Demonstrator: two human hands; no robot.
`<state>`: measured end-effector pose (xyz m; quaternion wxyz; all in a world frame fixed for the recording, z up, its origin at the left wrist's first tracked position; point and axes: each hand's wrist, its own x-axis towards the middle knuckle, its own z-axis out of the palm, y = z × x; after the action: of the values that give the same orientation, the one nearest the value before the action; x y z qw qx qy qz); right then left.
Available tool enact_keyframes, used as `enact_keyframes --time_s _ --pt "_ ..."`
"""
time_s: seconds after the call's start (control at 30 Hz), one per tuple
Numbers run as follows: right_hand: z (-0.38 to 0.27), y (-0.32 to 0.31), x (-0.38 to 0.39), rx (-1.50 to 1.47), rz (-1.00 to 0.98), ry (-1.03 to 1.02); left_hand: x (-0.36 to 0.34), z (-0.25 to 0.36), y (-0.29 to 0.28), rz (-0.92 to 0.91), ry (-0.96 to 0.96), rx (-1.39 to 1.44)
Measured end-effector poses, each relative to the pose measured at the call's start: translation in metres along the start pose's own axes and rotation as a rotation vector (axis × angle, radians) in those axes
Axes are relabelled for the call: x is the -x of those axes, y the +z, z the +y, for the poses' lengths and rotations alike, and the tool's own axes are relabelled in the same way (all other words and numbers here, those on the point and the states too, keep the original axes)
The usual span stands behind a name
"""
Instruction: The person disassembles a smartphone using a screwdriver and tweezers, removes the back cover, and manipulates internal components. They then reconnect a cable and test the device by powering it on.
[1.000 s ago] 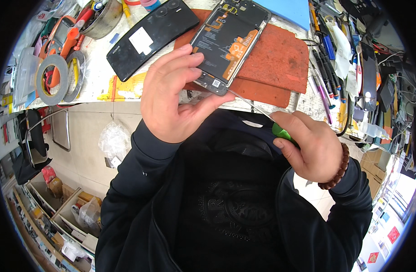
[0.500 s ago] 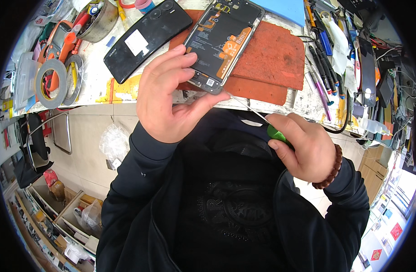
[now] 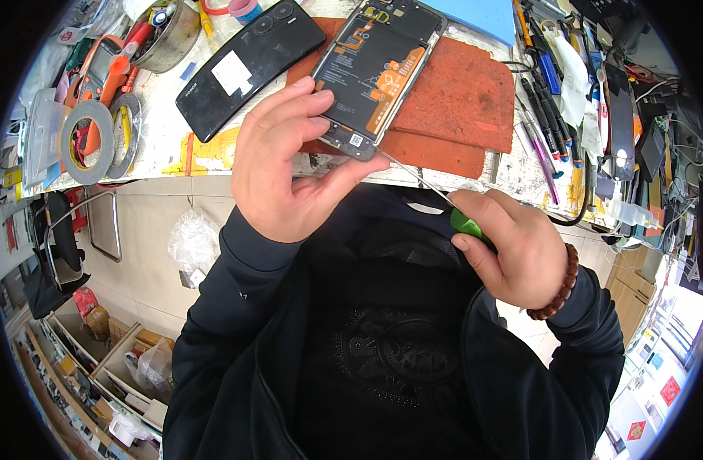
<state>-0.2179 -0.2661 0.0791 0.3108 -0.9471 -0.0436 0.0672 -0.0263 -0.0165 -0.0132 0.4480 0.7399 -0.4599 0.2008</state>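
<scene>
An opened phone (image 3: 370, 84) with battery and orange flex cables showing lies over red silicone mats (image 3: 455, 100). My left hand (image 3: 282, 165) grips it at its lower left, thumb at the bottom corner. My right hand (image 3: 512, 253) is closed on a green-handled tool (image 3: 466, 224), whose thin metal shaft reaches to the phone's lower right corner beside my left thumb. A black phone (image 3: 236, 84) with a white label rests to the left.
Tape rolls (image 3: 87, 138), orange tools (image 3: 117, 61) and a metal bowl (image 3: 163, 46) crowd the bench's left. Screwdrivers, pens and loose devices (image 3: 547, 115) crowd the right, with a blue mat (image 3: 481, 15) at the back. Boxes (image 3: 133, 368) stand low at left.
Compared with a second ago, both hands, the phones and the bench appear slightly shifted up and left in the view together. The grips look the same, with little movement in the last half second.
</scene>
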Motion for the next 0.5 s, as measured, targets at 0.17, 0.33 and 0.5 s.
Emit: enact_keyframes --time_s 0.17,0.33,0.5 --pt "-0.007 -0.003 -0.005 0.034 -0.037 -0.014 0.0 -0.003 0.004 0.046 -0.009 0.03" --pt "-0.011 -0.005 -0.007 0.057 -0.044 -0.004 0.0 -0.004 0.003 0.047 0.01 0.037" --pt "-0.009 -0.007 -0.005 0.056 -0.032 0.017 0.0 -0.001 0.0 -0.001 -0.013 0.062"
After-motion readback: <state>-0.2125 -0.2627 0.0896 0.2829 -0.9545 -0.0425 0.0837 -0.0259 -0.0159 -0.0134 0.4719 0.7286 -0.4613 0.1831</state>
